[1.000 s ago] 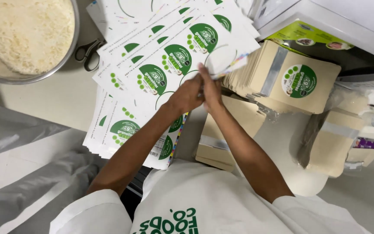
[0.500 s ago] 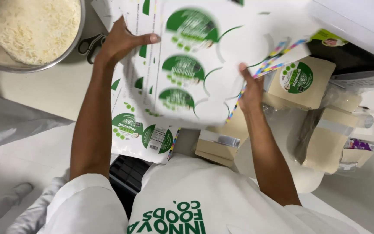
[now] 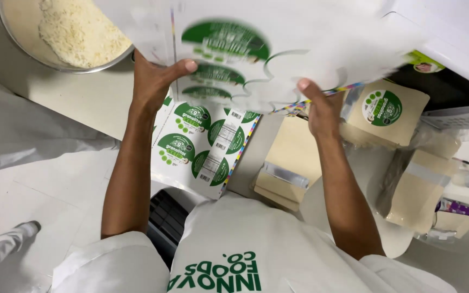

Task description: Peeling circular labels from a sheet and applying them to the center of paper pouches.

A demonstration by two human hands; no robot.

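I hold a large white sticker sheet (image 3: 278, 49) with round green labels, several of them peeled off, lifted close to the camera. My left hand (image 3: 156, 81) grips its left edge, thumb on top. My right hand (image 3: 321, 108) grips its lower right edge. Beneath it, more label sheets (image 3: 202, 146) with green round stickers lie stacked on the counter. Tan paper pouches (image 3: 294, 157) lie flat under my right forearm.
A metal bowl (image 3: 33, 49) of pale crumbly grain stands at the top left. A tan pouch with a green round label (image 3: 386, 111) stands at the right, with more pouches (image 3: 419, 190) beside it. Another person's white sleeve (image 3: 23, 130) and shoe (image 3: 25, 228) show at left.
My hands came apart from the middle of the sheets and took a sheet by both edges. The sheet has risen toward the camera and now fills the top of the view.
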